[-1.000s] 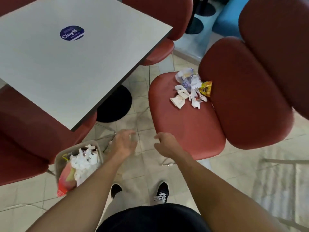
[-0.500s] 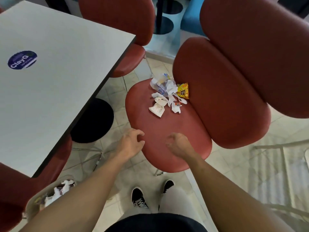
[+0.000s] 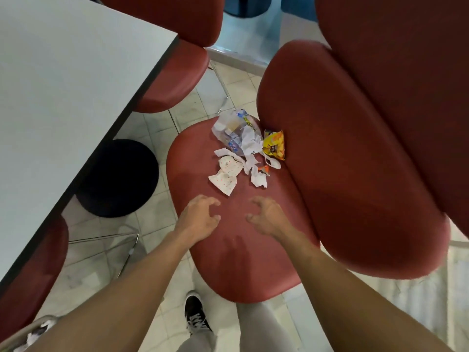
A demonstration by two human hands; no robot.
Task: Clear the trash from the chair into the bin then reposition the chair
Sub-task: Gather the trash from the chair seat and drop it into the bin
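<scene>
Bright, even overhead light. Soft sheen on chair [image 3: 355,174] backrest; faint hand shadows on seat. Tabletop [image 3: 63,97] evenly lit, no glare. Wide-angle bending at edges. Slight motion blur on forearms, near corners soft.

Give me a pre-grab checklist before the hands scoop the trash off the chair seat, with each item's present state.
1. Left hand free, fingers loosely curled, holding nothing: ok.
2. Right hand free, holding nothing: ok.
3. Trash pile all on the chair seat, none on the floor: ok.
4. Yellow snack wrapper reachable, lying against the backrest: ok.
5. Hands at the pile: not ok, both are short of it, above bare seat.
6. Bin within reach with room: cannot tell, only a corner shows at the lower left.
</scene>
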